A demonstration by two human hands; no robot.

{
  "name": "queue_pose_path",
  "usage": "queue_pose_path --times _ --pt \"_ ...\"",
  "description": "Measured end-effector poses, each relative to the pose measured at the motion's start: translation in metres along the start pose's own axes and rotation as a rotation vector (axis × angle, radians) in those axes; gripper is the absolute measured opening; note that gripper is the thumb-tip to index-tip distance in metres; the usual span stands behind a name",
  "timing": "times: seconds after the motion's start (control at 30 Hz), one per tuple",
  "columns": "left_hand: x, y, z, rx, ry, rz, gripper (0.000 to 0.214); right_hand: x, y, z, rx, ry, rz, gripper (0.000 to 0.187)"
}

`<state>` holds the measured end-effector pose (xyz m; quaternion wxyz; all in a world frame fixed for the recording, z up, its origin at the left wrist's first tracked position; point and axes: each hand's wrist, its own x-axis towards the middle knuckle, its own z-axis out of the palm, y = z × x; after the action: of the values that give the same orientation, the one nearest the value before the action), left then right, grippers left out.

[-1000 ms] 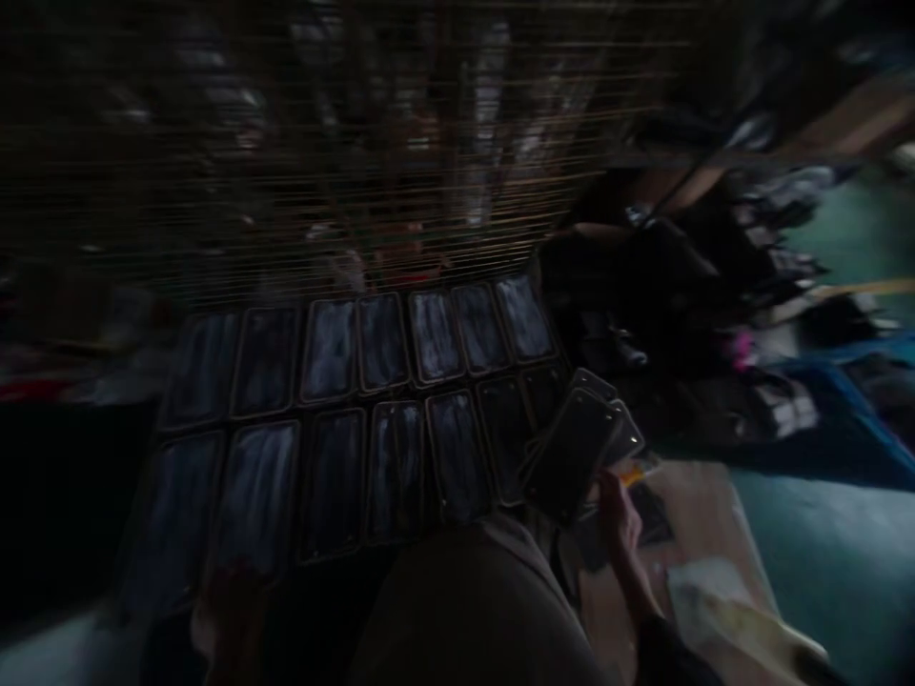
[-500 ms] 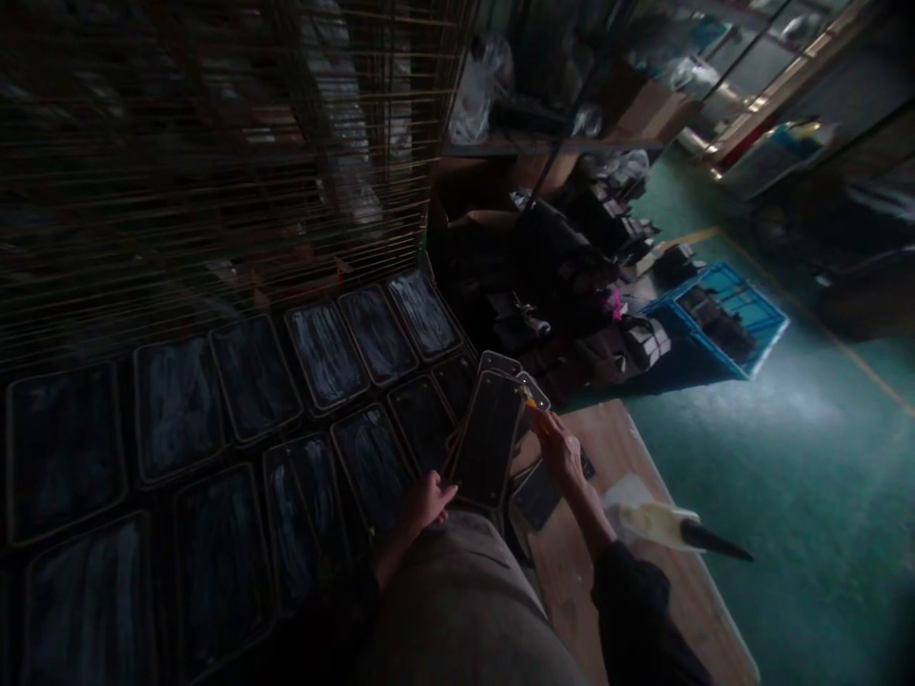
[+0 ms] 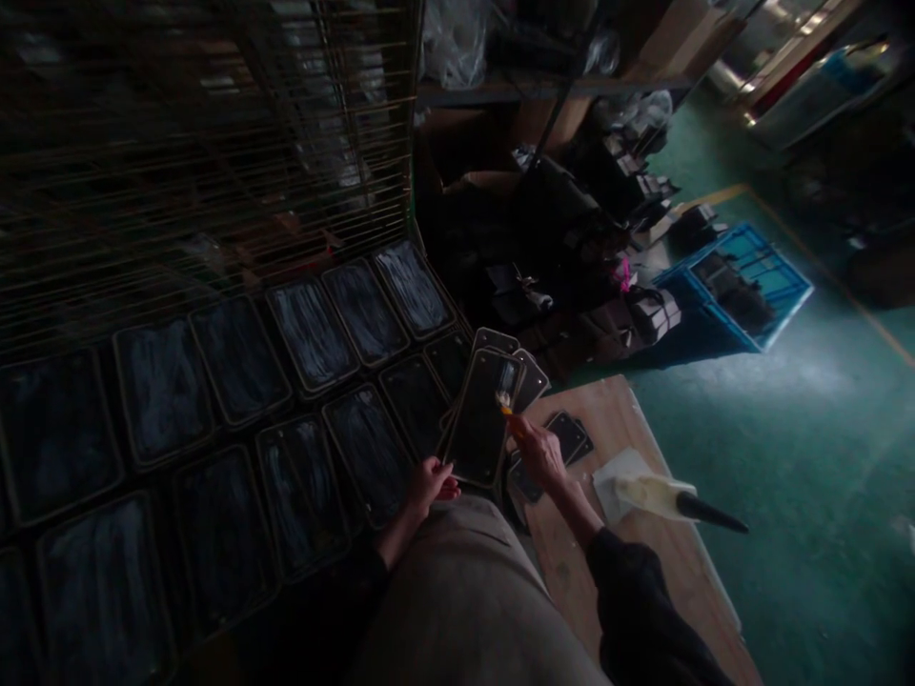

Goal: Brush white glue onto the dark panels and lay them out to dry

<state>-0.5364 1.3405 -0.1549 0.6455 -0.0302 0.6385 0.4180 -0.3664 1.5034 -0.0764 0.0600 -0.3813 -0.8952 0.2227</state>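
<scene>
My left hand (image 3: 430, 482) is closed on the lower left corner of a dark rounded rectangular panel (image 3: 475, 419) with a pale edge. This panel is tilted and overlaps other panels of its kind (image 3: 533, 379). My right hand (image 3: 538, 453) grips a small brush (image 3: 505, 408) with an orange-yellow handle. The brush tip is over the upper right of the panel and seems to touch it, with a faint wet sheen beside it. Rows of similar dark panels (image 3: 313, 332) lie to the left, many streaked with whitish coating.
On the wooden board (image 3: 572, 591) at right lie small dark pieces (image 3: 568, 433) and a pale bottle with a black nozzle (image 3: 654, 497) on a white sheet. A wire rack (image 3: 372, 143) stands behind the panels. A blue crate (image 3: 779, 329) sits on the green floor.
My right hand and the brush have moved left, from the panel's upper right edge onto its face. A shiny streak now shows there. My left hand stays at the lower corner.
</scene>
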Motion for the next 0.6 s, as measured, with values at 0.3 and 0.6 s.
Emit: queue_pose_path --times 0.3,0.6 --pt "-0.002 0.000 -0.002 -0.022 -0.035 0.033 0.045 -0.071 -0.046 0.000 0.208 -0.237 0.074 0.029" --pt "0.001 0.003 -0.002 0.081 -0.044 0.065 0.039 -0.018 -0.010 -0.003 0.710 -0.331 0.206 0.043"
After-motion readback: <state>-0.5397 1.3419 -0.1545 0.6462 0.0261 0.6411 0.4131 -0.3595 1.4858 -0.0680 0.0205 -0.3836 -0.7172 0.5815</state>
